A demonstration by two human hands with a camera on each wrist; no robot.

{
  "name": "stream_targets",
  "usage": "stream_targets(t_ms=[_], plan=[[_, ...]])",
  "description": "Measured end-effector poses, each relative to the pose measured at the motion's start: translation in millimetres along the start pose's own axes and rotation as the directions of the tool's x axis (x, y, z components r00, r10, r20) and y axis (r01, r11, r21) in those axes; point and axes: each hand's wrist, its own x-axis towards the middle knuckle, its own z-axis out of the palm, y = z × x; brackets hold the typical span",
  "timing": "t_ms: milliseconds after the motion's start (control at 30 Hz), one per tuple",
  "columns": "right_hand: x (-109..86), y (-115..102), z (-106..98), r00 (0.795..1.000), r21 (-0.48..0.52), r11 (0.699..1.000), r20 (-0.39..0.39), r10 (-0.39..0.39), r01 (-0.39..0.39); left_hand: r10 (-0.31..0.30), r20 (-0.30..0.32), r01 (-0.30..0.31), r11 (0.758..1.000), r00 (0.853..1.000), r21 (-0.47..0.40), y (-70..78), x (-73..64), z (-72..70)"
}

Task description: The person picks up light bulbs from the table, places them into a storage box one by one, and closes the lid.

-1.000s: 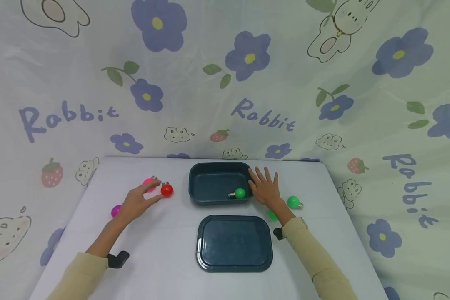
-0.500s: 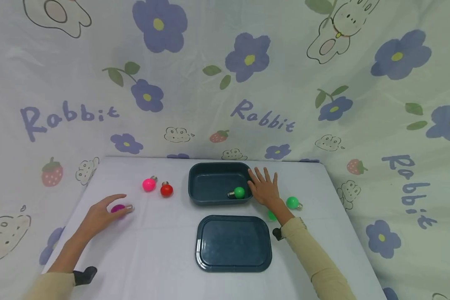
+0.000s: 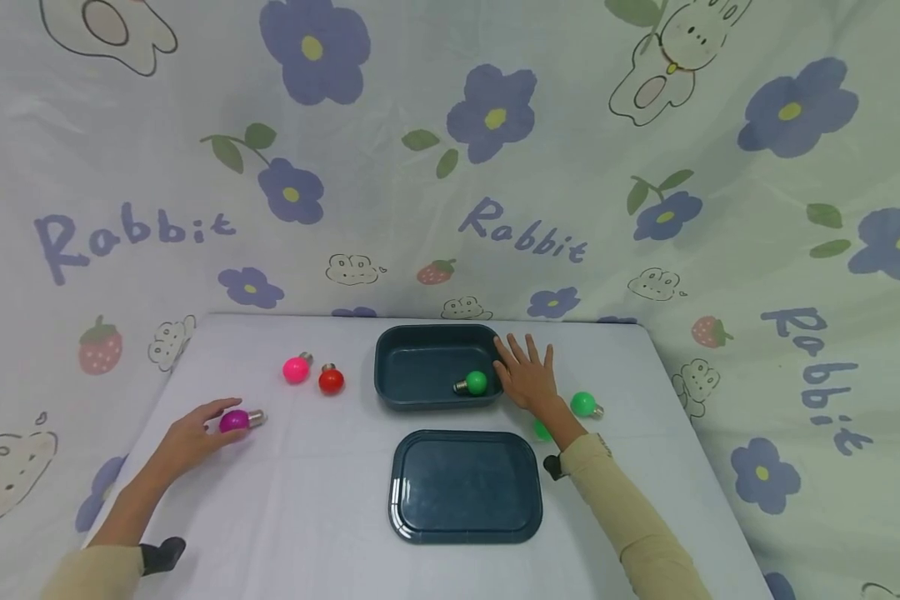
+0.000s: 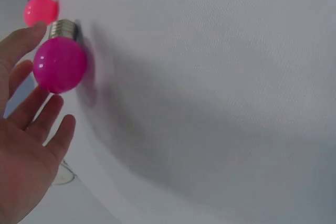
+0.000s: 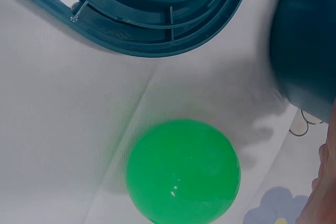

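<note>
My left hand (image 3: 187,437) is around a purple light bulb (image 3: 235,420) on the left of the table, thumb on one side and fingers on the other. In the left wrist view the fingers look loosely bent beside the bulb (image 4: 60,65); firm contact is not plain. At the back, my right hand (image 3: 528,379) spreads its straight fingers against the right rim of a dark blue box (image 3: 420,403). A green bulb (image 3: 477,382) lies inside that box. Only an edge of the right hand (image 5: 320,198) shows in the right wrist view.
A pink bulb (image 3: 296,369) and a red bulb (image 3: 331,382) lie left of the box. One green bulb (image 3: 583,404) is right of my right hand; another (image 3: 542,430) is partly hidden by the forearm. The dark blue lid (image 3: 465,487) lies in front of the box.
My left hand has gone from beside the red and pink bulbs leftward and nearer to the purple bulb, its fingers now closer around it. The right hand has stayed in place.
</note>
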Motion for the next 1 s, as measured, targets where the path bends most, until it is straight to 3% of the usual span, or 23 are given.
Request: stream_targets(t_ms=[300,700,833,1000], plan=[[0.0,0,-1,1.0,-0.008,1.0,0.018,-0.004,0.004,-0.027,0.019,0.027,0.999,0.999,-0.027,-5.9,2.7,6.1],[-0.7,0,0,1.0,0.0,1.0,0.022,0.005,-0.005,0.015,-0.002,-0.015,1.0,1.0,-0.017,-6.9,4.9,6.4],[-0.6,0,0,1.0,0.002,1.0,0.008,-0.003,0.003,0.05,-0.028,-0.051,0.998,0.998,-0.023,-0.6,5.2,4.6],[0.6,1,2,1.0,-0.008,1.0,-0.008,-0.006,0.006,0.124,-0.066,-0.125,0.992,0.99,-0.019,20.5,7.8,4.5]])
